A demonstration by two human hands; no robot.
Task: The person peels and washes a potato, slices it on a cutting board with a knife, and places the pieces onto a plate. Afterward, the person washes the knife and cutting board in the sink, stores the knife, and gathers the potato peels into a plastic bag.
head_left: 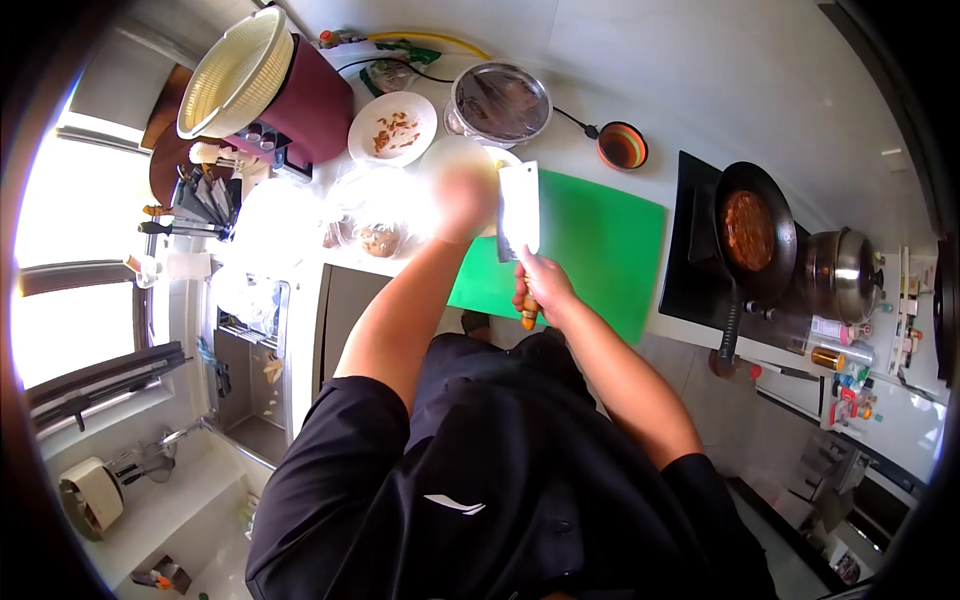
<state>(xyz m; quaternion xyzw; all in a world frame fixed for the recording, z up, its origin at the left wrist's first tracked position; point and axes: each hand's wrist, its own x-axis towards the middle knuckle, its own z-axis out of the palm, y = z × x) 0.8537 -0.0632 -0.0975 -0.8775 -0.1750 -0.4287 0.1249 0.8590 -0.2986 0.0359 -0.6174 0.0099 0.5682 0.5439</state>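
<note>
A cleaver (519,212) with a broad, bright blade is in my right hand (543,285), whose fingers wrap its wooden handle. The blade lies over the left part of a green cutting board (605,240). My left hand (464,203) is at the board's left edge, just left of the blade. A blur covers its fingers, so I cannot make out what they do or hold. Close behind it is a pale plate, partly hidden. To its left lies a clear plastic bag (378,238) with brownish pieces inside.
A white bowl (392,129) with brown bits and a film-covered bowl (500,103) stand behind. At right are a cooktop (683,240), a black pan (748,225) with reddish-brown food and a steel pot (840,268). A small orange-rimmed bowl (622,146) stands behind the board.
</note>
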